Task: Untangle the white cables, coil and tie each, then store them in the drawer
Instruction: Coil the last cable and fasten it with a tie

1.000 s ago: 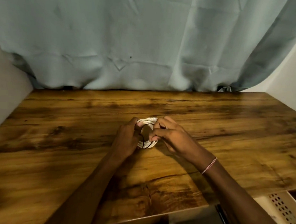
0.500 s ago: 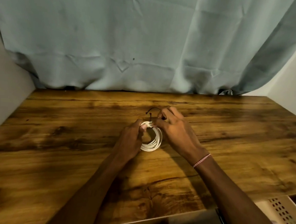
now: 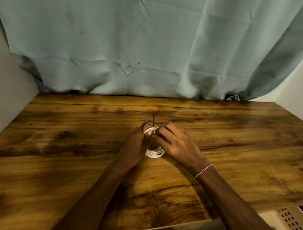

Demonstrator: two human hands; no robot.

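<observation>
Coil (image 3: 155, 153) in left hand (image 3: 135, 147); right hand (image 3: 177, 145) pinches tie (image 3: 151, 122).

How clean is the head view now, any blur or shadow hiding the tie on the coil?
Head view: table grain smears toward the edges, motion blur; the white cable coil and black tie read clearly between the left hand and right hand; soft shadows under the forearms, no glare; the perforated beige container at lower right is blurred.

Open tabletop (image 3: 64, 144) runs left, right and far of the white cable coil (image 3: 155, 153) that my left hand (image 3: 136, 144) and right hand (image 3: 177, 145) hold mid-table. Curtain (image 3: 151, 52) blocks the far edge, walls (image 3: 5, 86) both sides, perforated drawer (image 3: 290, 221) near right.
</observation>
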